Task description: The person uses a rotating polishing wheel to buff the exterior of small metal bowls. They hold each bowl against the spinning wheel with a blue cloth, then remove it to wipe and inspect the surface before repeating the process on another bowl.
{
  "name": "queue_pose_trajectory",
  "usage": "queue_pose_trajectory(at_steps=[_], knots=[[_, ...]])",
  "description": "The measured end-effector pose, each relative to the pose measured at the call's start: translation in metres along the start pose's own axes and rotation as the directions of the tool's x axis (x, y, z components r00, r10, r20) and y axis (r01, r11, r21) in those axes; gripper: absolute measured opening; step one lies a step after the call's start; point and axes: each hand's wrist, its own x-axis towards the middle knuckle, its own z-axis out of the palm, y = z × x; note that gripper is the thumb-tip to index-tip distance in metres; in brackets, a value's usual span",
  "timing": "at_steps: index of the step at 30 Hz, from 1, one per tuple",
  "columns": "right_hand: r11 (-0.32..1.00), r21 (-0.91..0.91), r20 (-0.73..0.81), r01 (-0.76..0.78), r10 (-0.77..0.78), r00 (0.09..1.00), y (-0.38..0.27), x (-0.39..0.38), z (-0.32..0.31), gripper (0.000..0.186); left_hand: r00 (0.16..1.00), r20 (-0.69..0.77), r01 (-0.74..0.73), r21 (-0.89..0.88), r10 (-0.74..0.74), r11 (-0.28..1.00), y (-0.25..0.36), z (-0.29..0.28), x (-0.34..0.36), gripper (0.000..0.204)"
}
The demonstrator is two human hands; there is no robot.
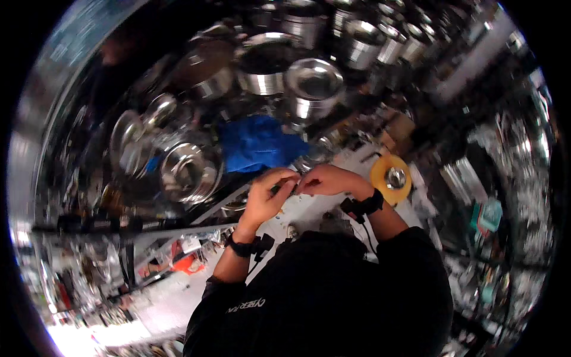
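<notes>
Through the head camera I have the left hand [266,196] and right hand [330,179] brought together at the fingertips, fingers bent inward; blur keeps me from telling whether they pinch something small between them or are merely touching. The nearest sizeable thing is a creased blue cloth [256,143], lying just beyond the left hand; I can't tell if skin meets it. I'd judge it light, limp and hard to damage, though a plastic sheet would be slipperier; I'd gather it by the near edge, at a fold. Past it, the dark, cluttered surface carries a shiny steel pot [313,110] and, to the left, a wide round steel vessel [205,177]. Right of the hands sits a yellow ring [379,179] with metal at its centre, near a brown cardboard box [399,130]. Below, a pale floor [178,309] shows, and crowded metalware fills the dim room.
</notes>
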Motion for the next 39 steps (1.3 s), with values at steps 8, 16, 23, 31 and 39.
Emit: queue_pose_trajectory(at_steps=[8, 16, 23, 31, 39], knots=[[0.641, 0.694, -0.412, -0.329, 0.728, 0.548, 0.232, -0.187, 0.015, 0.023, 0.761, 0.419, 0.575, -0.082, -0.495, 0.814, -0.133, 0.170, 0.068, 0.019], [0.305, 0.951, -0.305, -0.047, 0.952, 0.008, 0.425, -0.306, 0.059, 0.027, 0.553, 0.445, 0.755, 0.089, -0.704, 0.650, -0.229, 0.305, 0.113, 0.012], [0.363, 0.912, -0.358, -0.192, 0.932, 0.059, 0.574, -0.322, 0.097, 0.022, 0.454, 0.414, 0.805, 0.189, -0.789, 0.562, -0.281, 0.357, 0.107, 0.014], [0.098, 0.991, -0.119, -0.088, 0.951, -0.287, 0.648, -0.319, 0.095, 0.052, 0.365, 0.406, 0.851, 0.219, -0.838, 0.477, -0.305, 0.363, 0.098, 0.019], [0.109, 0.773, -0.350, -0.626, 0.895, -0.277, 0.659, -0.323, 0.098, 0.042, 0.349, 0.363, 0.863, 0.236, -0.864, 0.447, -0.310, 0.362, 0.099, 0.015]])
